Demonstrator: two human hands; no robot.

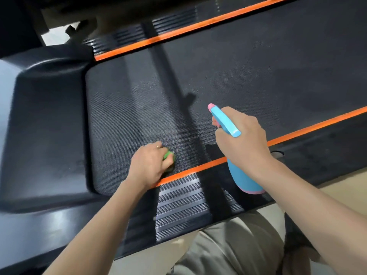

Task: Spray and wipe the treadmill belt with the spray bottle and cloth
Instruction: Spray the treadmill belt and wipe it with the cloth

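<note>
Your left hand (150, 162) is curled around a bunched green cloth (169, 155) and presses it onto the belt (258, 72), close to the near orange stripe (190, 171) and toward the end by the black motor cover (47, 124). Only a small part of the cloth shows past your fingers. Your right hand (243, 138) grips the neck of the blue bottle (242, 175), holding it above the near edge of the belt; its pink-tipped nozzle (211, 106) points out across the belt, and its base hangs over the ribbed side rail (178, 203). The bottle is well apart from the cloth. A second orange stripe (178, 33) runs along the far side of the belt. Your trouser leg (228, 249) shows below, beside the rail.
</note>
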